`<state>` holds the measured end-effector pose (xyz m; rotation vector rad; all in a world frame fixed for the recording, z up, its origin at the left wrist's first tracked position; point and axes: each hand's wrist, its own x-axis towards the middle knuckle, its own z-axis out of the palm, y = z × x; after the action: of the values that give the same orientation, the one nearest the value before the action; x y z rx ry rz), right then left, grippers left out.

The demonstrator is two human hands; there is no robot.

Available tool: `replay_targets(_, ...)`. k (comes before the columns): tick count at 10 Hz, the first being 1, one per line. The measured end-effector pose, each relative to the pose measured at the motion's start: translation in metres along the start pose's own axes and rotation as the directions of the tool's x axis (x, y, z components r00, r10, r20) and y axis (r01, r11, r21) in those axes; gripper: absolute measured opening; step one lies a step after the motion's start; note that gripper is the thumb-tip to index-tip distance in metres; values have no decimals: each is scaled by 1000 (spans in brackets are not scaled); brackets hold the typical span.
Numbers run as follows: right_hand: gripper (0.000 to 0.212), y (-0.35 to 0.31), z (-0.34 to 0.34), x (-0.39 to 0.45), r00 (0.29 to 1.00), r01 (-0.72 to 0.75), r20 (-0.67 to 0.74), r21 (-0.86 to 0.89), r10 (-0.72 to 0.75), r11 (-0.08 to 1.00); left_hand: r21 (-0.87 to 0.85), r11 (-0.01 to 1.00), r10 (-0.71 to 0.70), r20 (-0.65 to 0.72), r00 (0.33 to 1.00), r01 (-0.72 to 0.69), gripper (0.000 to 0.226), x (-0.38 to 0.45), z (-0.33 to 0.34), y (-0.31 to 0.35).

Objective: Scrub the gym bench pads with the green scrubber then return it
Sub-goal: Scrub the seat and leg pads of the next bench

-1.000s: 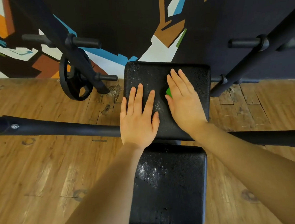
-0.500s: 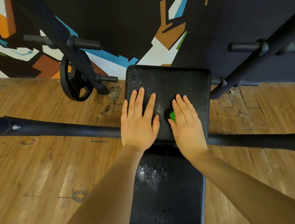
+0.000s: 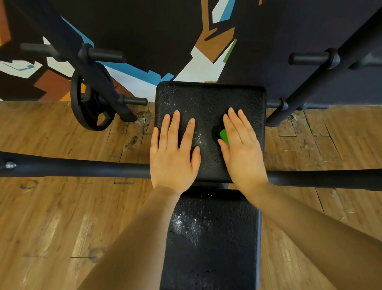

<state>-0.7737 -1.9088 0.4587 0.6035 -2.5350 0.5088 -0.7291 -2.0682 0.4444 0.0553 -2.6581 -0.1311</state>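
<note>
Head: scrubber [image 3: 224,135] under right fingers [image 3: 241,125]

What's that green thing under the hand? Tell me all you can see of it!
Only a small bright green sliver of the green scrubber shows; its shape and texture cannot be made out. It lies flat on the far black bench pad, toward the pad's right side. The right hand presses on it with straight fingers and covers most of it. It peeks out beside the thumb. A dark shadow sits just to its left.

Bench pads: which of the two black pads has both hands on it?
The far pad, nearest the wall. The left hand and right hand lie flat on it; the near pad carries only white powder.
</note>
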Motion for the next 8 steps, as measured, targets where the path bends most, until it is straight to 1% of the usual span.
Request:
replay_targets(1,51,-8,4,-18,998,-37,-40,12,38,999,-1,1000,0,-11,1000,-1,56,0,1,0)
replay_targets(2,49,-13,8,-41,999,-19,-37,6,19,1000,-1,1000,5,-8,1000,-5,56,0,1,0)
replay_targets(3,50,-10,7,-50,999,39,3,-27,-39,999,-5,1000,4,-5,1000,-4,56,0,1,-1)
replay_targets(4,55,4,0,-35,981,181,84,-57,-176,982,-11,1000,5,-11,1000,-5,56,0,0,0)
replay_targets(5,52,19,-7,-3,969,239,98,-124,-228,963,-7,1000,1,-16,1000,-1,55,0,0,0)
replay_targets(6,49,26,-12,31,991,122,59,-96,-117,988,9,1000,2,-15,1000,-2,56,0,-1,1)
replay_targets(7,47,28,-14,36,997,68,39,-32,-66,997,14,1000,3,-17,1000,-2,56,0,-2,1)
replay_targets(8,48,25,-14,20,999,43,32,1,-43,999,16,1000,-1,-5,1000,1,56,0,-2,1)
